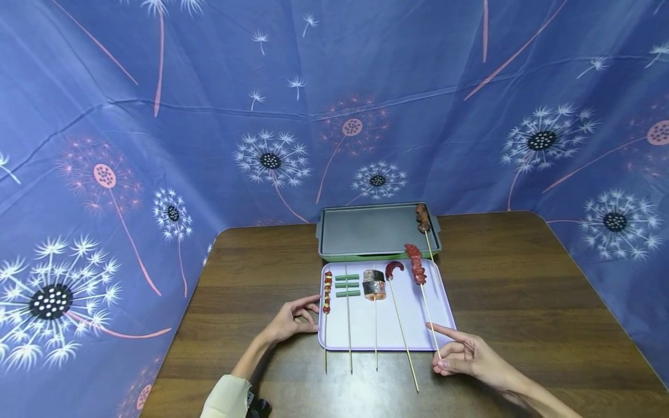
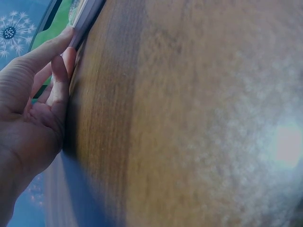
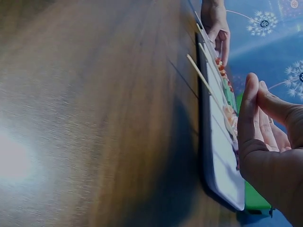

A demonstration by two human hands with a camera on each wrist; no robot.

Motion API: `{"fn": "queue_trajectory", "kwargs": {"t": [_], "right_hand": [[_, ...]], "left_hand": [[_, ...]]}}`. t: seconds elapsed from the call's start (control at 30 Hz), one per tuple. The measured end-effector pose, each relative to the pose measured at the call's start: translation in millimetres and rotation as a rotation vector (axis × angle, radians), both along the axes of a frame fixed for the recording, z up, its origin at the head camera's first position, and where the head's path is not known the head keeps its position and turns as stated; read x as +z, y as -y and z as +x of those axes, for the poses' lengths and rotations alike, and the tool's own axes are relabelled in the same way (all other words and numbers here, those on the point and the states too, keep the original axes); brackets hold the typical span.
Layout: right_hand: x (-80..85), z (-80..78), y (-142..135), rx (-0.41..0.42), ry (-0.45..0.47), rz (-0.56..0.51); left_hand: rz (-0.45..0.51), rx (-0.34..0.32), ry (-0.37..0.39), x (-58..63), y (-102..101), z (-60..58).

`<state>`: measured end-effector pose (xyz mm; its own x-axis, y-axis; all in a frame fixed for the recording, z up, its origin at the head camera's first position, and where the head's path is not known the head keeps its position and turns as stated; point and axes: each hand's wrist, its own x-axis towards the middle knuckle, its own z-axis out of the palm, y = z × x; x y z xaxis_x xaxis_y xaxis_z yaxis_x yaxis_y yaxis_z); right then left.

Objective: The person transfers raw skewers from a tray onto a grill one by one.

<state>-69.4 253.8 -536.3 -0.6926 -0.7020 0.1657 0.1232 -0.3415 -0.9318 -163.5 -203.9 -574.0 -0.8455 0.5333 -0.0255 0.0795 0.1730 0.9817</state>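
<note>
My right hand (image 1: 467, 354) pinches the bare lower end of a wooden skewer of red meat pieces (image 1: 415, 264), index finger stretched along the stick. The meat overlaps the far right part of a pale lilac tray (image 1: 360, 337). In the right wrist view that hand's (image 3: 270, 118) thumb and finger meet at the tips; the stick is hidden there. My left hand (image 1: 292, 319) touches the tray's left edge with thumb and index finger, spread apart. Across the tray lie a red-and-yellow skewer (image 1: 327, 293), a green-stick skewer (image 1: 347, 285), a fish skewer (image 1: 374, 284) and a dark red curled tentacle-like skewer (image 1: 394, 268).
Behind the lilac tray stands a grey grill plate (image 1: 371, 229) with a green base. A browned meat skewer (image 1: 423, 218) lies at its right end, its stick reaching over the tray. The wooden table (image 1: 522, 290) meets a blue dandelion-print cloth (image 1: 444, 145) behind.
</note>
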Motion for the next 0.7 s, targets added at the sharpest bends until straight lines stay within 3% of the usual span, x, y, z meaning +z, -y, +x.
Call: {"fn": "queue_trajectory", "kwargs": {"t": [0.23, 0.5, 0.7], "right_hand": [[8.2, -12.6, 2.9, -0.044, -0.017, 0.042], [24.9, -33.7, 4.5, -0.088, -0.04, 0.16], [33.7, -49.7, 6.2, -0.103, 0.001, 0.193]], "left_hand": [[0.012, -0.01, -0.012, -2.4, -2.1, -1.4], [0.02, -0.003, 0.01, 0.3, -2.6, 0.6], [0.02, 0.002, 0.013, 0.1, -1.4, 0.9]]}}
